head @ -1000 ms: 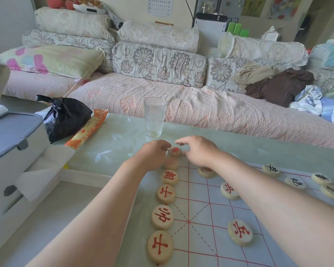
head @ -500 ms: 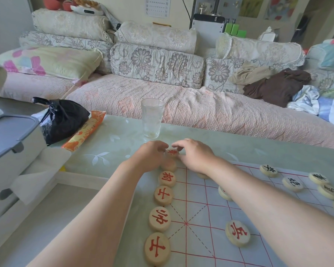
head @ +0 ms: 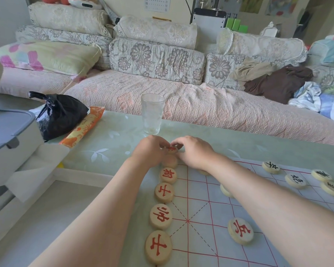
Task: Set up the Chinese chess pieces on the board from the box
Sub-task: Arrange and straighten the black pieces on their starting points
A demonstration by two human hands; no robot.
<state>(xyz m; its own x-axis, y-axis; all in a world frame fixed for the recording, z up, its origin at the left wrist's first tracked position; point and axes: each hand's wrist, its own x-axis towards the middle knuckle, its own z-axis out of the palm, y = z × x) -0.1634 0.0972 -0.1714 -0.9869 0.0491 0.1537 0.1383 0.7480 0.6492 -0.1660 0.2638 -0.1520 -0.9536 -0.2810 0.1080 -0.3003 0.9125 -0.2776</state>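
A pale chess board sheet with red lines lies on the table. Several round wooden pieces with red characters stand in a column along its left edge, among them one nearest me. At the far corner of the board sits a red-marked corner piece. My left hand and my right hand both pinch it with their fingertips. A blank-faced piece lies just behind it. A red soldier piece stands alone on the board. Black-marked pieces sit at the right.
An empty drinking glass stands just beyond my hands. A black plastic bag and an orange snack packet lie at the table's left. A grey-lidded bin stands at the left. The sofa runs behind the table.
My two hands have closed in on the corner piece, and my right fingers now curl onto it from the right. The view has shifted slightly.
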